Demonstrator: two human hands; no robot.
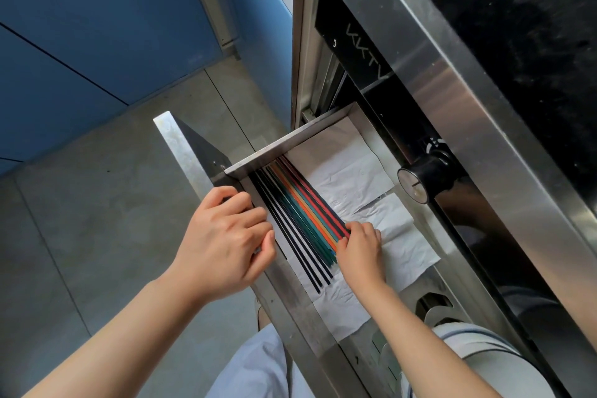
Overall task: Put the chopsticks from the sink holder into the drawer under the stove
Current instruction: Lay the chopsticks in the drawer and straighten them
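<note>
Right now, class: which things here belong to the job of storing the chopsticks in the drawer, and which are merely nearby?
Part of the job:
- chopsticks, lying in the drawer
- drawer, open
- left hand, gripping the drawer front
- right hand, at the chopstick ends

Merely nearby:
- paper lining
- stove knob

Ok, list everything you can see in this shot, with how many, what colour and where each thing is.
drawer: one, steel, pulled open under the stove.
chopsticks: a bundle, exact count unclear; black, dark green, orange and red; lying side by side along the drawer's front side.
paper sheets: several overlapping, white, lining the drawer bottom under the chopsticks.
knob: one, black with a metal face, on the stove front beside the drawer.
stove top: one, black glass with a steel rim, top right.
cabinet fronts: blue, upper left.
floor: grey, left.
left hand: grips the drawer front.
right hand: fingers on the near ends of the chopsticks.
</note>
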